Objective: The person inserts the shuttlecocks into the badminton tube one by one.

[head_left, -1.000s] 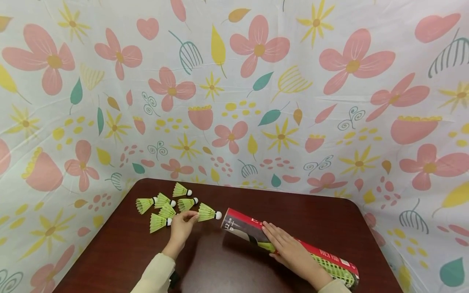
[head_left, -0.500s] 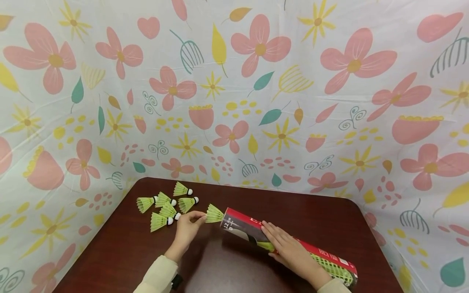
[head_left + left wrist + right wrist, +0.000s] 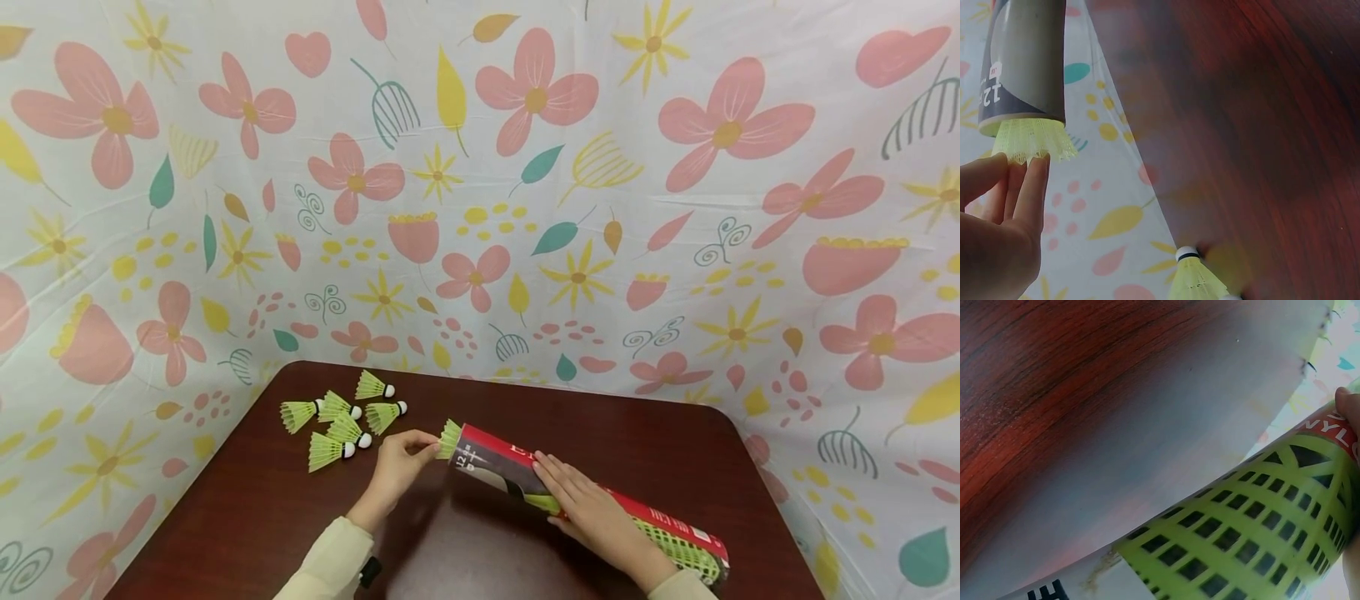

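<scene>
A yellow-green shuttlecock (image 3: 449,441) sits partly inside the left mouth of a red and black shuttlecock tube (image 3: 487,462), its skirt rim sticking out. My left hand (image 3: 405,465) pinches that rim between thumb and fingertips; the left wrist view shows the skirt (image 3: 1032,139) just outside the tube's edge. The cork end is hidden in the tube. Over the middle of the tube lies my right hand (image 3: 588,515), gripping it with fingers on top and thumb on the near side. In the right wrist view, the tube's printed green net pattern (image 3: 1241,531) fills the lower right.
Several loose shuttlecocks, among them one nearest me (image 3: 326,452) and one at the back (image 3: 372,385), lie left of my left hand on the dark brown table (image 3: 480,558). A floral cloth (image 3: 480,208) hangs behind the table and along its sides.
My left hand has moved right, sliding the shuttlecock from outside the tube's mouth into it until just the skirt's end shows. The right hand and tube stay nearly still.
</scene>
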`<state>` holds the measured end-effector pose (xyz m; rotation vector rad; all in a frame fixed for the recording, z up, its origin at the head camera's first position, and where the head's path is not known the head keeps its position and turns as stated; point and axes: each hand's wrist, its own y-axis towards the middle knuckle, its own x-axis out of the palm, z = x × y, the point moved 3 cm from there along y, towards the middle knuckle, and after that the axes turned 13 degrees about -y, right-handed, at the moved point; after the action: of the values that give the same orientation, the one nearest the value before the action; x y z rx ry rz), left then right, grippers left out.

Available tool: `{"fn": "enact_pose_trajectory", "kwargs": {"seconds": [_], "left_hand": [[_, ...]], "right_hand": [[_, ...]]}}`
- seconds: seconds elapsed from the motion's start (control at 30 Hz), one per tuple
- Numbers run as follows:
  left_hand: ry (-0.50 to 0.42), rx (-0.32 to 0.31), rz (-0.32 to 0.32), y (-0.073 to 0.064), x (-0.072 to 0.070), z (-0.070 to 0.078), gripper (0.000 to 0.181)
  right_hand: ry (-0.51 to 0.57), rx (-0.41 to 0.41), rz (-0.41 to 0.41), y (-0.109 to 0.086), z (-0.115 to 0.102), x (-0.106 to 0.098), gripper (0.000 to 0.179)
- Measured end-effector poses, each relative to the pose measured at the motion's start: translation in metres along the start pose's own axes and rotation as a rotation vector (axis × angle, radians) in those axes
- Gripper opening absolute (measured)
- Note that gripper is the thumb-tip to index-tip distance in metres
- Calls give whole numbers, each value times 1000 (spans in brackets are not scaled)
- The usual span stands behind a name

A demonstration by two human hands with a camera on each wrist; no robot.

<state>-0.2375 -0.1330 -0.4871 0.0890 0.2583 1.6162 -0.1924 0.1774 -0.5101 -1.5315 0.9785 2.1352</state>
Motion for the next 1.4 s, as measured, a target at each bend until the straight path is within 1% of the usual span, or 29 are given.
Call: {"fn": "enact_pose_trajectory", "kwargs": {"seconds": [0.2, 0.37, 0.57, 0.6, 0.8, 0.93, 1.03, 1.13, 1.3, 1.4], "left_hand": [[13, 20, -7, -1, 2, 1, 4], [-3, 21, -10, 0, 3, 2, 6], [-15, 9, -44, 0, 9, 2, 6], [-17, 5, -50, 0, 10, 3, 6], [-49, -15, -83, 0, 15, 2, 5], [-65, -33, -108, 2, 18, 1, 4], [-91, -61, -136, 6, 19, 0, 4], [-139, -103, -184, 9, 19, -3, 6], [-206, -194, -248, 12, 16, -9, 12], [-224, -211, -270, 13, 15, -11, 15]], "right_hand": [[-1, -16, 28, -1, -2, 0, 88], [-5, -9, 38, 0, -2, 0, 101], [-22, -27, 60, 1, -3, -3, 101], [-25, -30, 60, 1, -3, -3, 100], [-27, -31, 59, 0, -1, -2, 77], [-31, -24, 55, -1, 0, -2, 77], [-37, -13, 41, 0, 0, -1, 88], [-36, -5, 33, 1, 0, 1, 100], [-20, -2, 24, 0, -1, 3, 102], [-7, 2, 20, -1, -1, 4, 102]]}}
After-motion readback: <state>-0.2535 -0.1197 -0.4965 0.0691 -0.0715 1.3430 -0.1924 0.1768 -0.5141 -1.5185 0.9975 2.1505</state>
